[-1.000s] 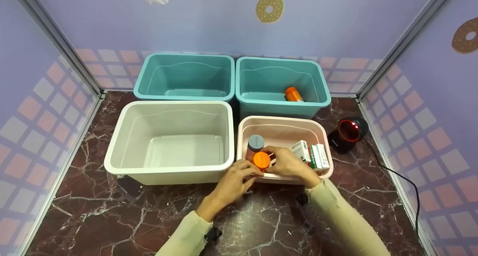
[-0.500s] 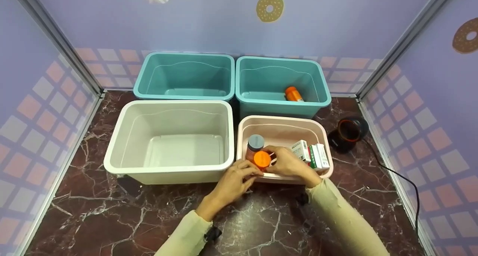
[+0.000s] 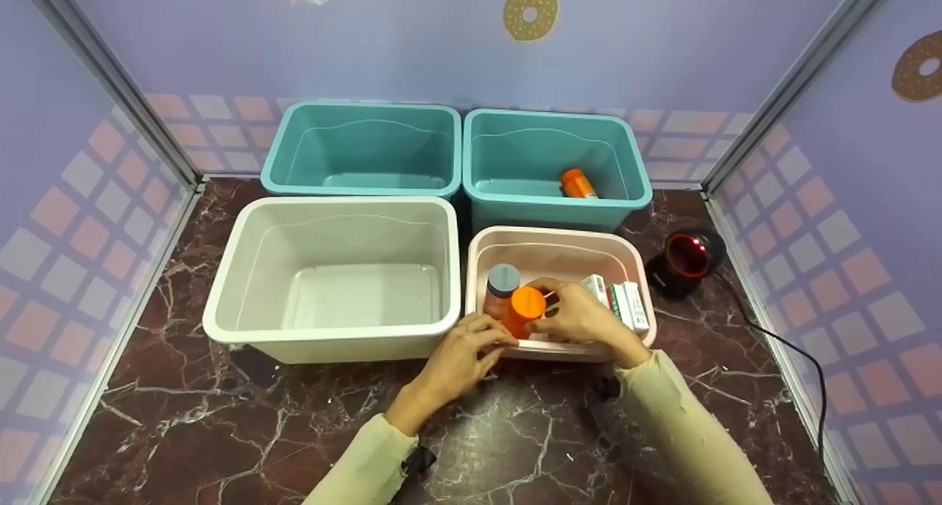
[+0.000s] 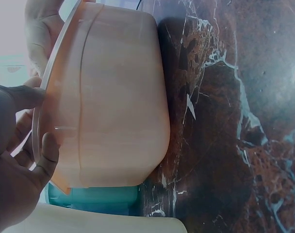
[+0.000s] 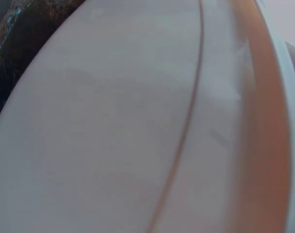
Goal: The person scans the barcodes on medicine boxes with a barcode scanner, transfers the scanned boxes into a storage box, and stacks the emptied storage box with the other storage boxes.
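My left hand (image 3: 460, 354) grips the near left rim of a pink bin (image 3: 557, 234). In the left wrist view its fingers hook over the edge, against the bin's outer wall (image 4: 121, 97). Inside the bin, my right hand (image 3: 581, 315) holds an orange pill bottle (image 3: 528, 303) by its side, the orange cap facing up. Touching or very near it stands a clear bottle with a grey lid (image 3: 504, 277). White medicine boxes (image 3: 634, 306) lean at the bin's right end, partly behind my right hand. The right wrist view has only the bin's blurred wall (image 5: 113, 121), with hardly any of the hand.
A large white bin (image 3: 331, 335) stands left of the pink one. Behind are two teal bins (image 3: 360, 192); the right one (image 3: 552, 202) contains another orange bottle (image 3: 578, 185). A black scanner (image 3: 684, 266) with a cable stands at the right.
My right hand has shifted slightly right and raised the orange bottle a little, away from the grey-lidded one. The left hand stays on the rim. The scanner's red light went off and is on again.
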The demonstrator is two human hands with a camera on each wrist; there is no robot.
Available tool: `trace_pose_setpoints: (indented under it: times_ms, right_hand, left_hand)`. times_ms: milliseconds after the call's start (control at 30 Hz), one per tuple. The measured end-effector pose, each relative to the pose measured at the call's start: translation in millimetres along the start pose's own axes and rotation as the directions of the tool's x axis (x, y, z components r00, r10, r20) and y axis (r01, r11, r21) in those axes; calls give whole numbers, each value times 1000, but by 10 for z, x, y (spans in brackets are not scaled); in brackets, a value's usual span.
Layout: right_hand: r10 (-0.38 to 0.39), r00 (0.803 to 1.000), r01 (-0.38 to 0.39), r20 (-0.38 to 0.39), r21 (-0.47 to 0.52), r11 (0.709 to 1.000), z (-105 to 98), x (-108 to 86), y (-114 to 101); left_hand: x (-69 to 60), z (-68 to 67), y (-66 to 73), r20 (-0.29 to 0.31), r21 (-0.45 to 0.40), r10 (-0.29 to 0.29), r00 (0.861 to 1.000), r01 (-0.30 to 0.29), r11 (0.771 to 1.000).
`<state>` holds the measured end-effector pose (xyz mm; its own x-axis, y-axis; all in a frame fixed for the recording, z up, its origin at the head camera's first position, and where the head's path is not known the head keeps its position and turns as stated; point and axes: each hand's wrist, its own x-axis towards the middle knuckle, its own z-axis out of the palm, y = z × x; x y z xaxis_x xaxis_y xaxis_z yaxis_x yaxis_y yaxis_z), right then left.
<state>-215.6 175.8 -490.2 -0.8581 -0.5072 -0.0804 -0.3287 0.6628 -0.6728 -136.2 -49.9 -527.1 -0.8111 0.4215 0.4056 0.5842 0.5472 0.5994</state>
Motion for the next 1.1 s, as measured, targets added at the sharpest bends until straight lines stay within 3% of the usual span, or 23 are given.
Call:
trace_pose_setpoints:
  times_ms: [200,467,667,1100]
  right_hand:
    - [-12,999,14,-52,33,999,-69,-31,18]
    - [-26,990,22,-137,-29,999,-202,-63,22]
    - [-15,981,13,-195,-11,1000,-315,-99,4]
    - [20,968,-5,-250,61,998,-565,-156,-3]
  left_hand:
    - [-2,6,-11,9,0,-6,1000,6,1000]
    - [0,14,-17,0,0,-1,1000,1,1000]
    - [-8,10,-8,-4,-8,-11,1000,11,1000]
    - [-11,13,-7,-14,-9,-3,1000,3,1000]
